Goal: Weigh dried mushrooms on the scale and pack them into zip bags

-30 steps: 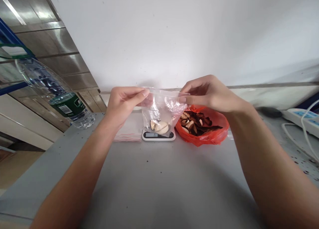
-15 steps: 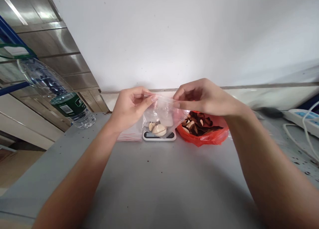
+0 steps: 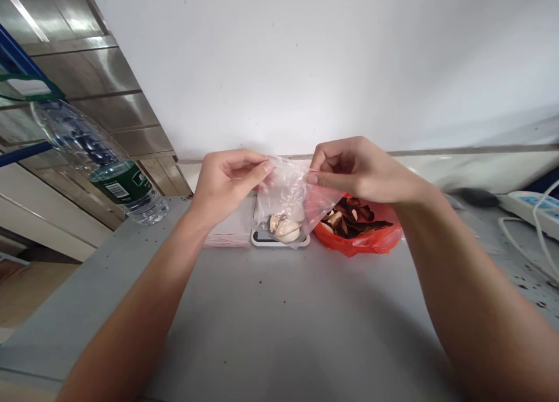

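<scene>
Pale pieces in the clear bag sit slightly farther right than before. Left to right: the left hand grips the bag's upper left corner between thumb and fingers; the bag hangs lengthwise below, its bottom at the scale, contact unclear; the right hand's grip pinches the upper right edge. Neither hand is clearly nearer the pieces.

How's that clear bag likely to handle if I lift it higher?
Probably floppy: the clear bag creases between the left hand and right hand. It may hang bottom-heavy and swing, since the pale pieces bunch low inside. Its glossy surface could feel slippery.
</scene>
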`<action>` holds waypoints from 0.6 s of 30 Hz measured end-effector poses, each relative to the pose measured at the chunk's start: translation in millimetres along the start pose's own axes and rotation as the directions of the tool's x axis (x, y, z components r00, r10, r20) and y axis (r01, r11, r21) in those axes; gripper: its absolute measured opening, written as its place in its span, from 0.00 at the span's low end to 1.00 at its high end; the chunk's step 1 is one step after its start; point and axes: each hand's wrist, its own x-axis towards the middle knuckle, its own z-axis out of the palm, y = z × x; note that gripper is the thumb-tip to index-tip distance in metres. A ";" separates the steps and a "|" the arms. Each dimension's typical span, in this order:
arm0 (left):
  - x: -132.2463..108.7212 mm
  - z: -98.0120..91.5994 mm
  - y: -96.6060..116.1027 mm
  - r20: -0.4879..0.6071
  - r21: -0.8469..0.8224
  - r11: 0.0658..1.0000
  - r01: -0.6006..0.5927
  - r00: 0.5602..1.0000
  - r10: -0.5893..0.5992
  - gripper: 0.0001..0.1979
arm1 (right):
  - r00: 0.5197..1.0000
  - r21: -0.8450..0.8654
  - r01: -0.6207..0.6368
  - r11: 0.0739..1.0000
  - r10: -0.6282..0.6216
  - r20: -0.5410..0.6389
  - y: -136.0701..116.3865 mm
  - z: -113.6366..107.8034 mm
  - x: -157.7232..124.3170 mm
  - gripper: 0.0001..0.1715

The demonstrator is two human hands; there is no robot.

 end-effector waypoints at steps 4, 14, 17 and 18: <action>-0.9 1.6 -0.1 0.044 -0.007 1.000 0.001 0.999 -0.001 0.08 | 0.999 -0.008 0.013 1.000 -0.013 0.036 -2.9 2.3 1.6 0.19; -2.8 4.3 2.5 0.121 -0.026 0.999 0.037 0.992 -0.033 0.11 | 0.999 -0.072 0.038 0.997 -0.039 -0.020 -4.8 6.2 2.9 0.17; -2.7 2.7 4.2 0.154 -0.026 0.999 0.037 0.988 -0.033 0.11 | 0.999 -0.062 0.025 0.998 -0.023 0.024 -5.8 7.1 2.2 0.15; -2.6 2.5 4.6 0.165 -0.027 0.999 0.038 0.986 -0.033 0.10 | 0.999 -0.061 0.023 0.998 -0.020 0.038 -6.2 7.6 2.3 0.14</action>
